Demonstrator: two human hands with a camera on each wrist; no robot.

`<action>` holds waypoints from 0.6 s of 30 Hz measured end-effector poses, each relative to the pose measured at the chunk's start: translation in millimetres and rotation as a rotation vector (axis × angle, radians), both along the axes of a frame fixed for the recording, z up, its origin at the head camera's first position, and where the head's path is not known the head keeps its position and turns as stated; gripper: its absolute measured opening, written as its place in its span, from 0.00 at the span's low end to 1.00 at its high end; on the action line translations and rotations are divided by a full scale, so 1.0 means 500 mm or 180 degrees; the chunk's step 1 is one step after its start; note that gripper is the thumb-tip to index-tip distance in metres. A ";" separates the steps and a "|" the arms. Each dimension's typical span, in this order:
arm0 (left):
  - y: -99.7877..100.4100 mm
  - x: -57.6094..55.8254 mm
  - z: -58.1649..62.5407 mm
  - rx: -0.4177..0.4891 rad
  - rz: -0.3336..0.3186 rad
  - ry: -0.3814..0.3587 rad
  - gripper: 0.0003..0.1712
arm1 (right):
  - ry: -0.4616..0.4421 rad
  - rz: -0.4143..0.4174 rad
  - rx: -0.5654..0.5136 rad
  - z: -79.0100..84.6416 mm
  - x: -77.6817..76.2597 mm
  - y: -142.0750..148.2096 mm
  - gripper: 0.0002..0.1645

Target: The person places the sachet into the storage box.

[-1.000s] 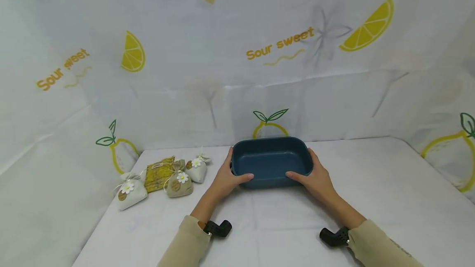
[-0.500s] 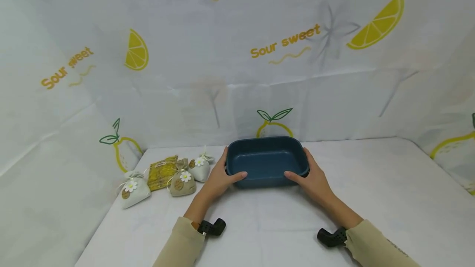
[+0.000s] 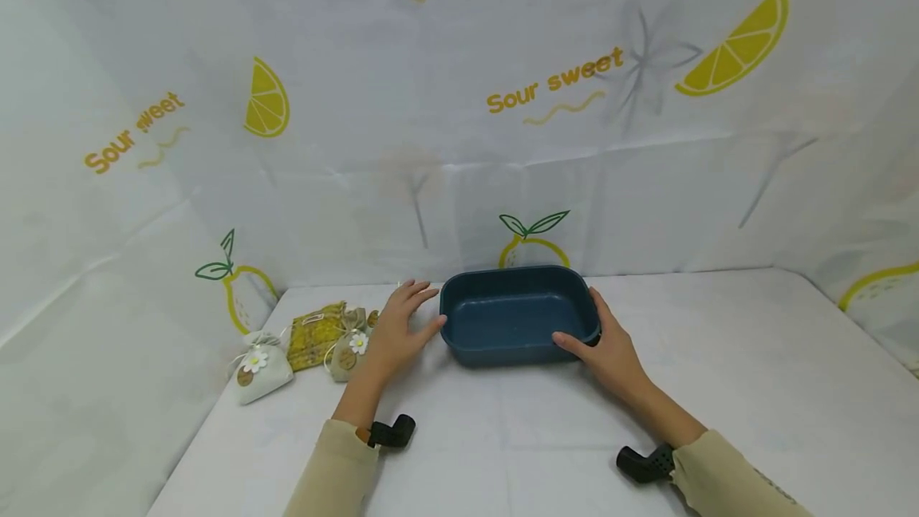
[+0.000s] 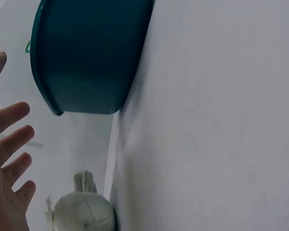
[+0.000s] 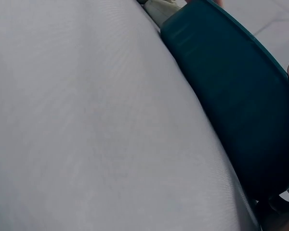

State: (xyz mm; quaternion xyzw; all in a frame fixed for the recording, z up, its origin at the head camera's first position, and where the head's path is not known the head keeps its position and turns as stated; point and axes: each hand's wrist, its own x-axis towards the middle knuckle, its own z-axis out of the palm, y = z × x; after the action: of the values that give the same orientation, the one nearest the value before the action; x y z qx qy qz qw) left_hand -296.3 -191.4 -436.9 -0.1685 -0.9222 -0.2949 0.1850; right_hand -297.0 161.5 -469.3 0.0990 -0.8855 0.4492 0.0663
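A dark blue rectangular dish [image 3: 520,317] with rounded corners stands at the back middle of the table. My right hand [image 3: 610,353] grips its right end, thumb over the front rim. My left hand [image 3: 393,335] is beside the left end, fingers spread and relaxed, holding nothing. In the left wrist view those fingers [image 4: 17,139] are apart from the dish [image 4: 89,57]; whether the thumb still grazes the rim I cannot tell. The right wrist view shows the long front wall of the dish [image 5: 231,91] close to the white cloth.
Left of the dish lie a white drawstring sachet [image 3: 263,373] with a daisy, a yellow patterned cloth pouch [image 3: 314,335] and a beige sachet [image 3: 346,361]. Another pale sachet [image 4: 84,211] is mostly hidden behind my left hand in the head view. A lemon-printed sheet [image 3: 345,214] hangs behind.
My left hand has let go of the dish and moved left, its fingers opening out. The right hand keeps its grip. The dish shifted slightly left in view earlier, then stayed about still.
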 end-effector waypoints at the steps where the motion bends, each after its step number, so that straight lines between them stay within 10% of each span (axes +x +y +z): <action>1: -0.007 -0.001 0.001 -0.0005 -0.0019 0.0062 0.30 | -0.0001 0.0004 -0.0003 -0.001 0.000 0.000 0.64; 9: -0.047 -0.010 -0.008 -0.0391 0.0104 0.0082 0.29 | 0.0020 0.0008 0.0001 0.000 -0.002 -0.002 0.64; 18: -0.054 -0.011 -0.007 -0.0573 0.0422 -0.0458 0.40 | -0.0018 0.0022 -0.0012 -0.003 -0.001 0.002 0.64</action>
State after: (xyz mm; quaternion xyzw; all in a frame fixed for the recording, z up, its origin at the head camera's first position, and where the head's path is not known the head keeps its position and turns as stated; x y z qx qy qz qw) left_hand -301.9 -218.2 -440.6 -0.1015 -0.9649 -0.2094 0.1216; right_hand -297.5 162.4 -470.9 0.1007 -0.8844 0.4514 0.0624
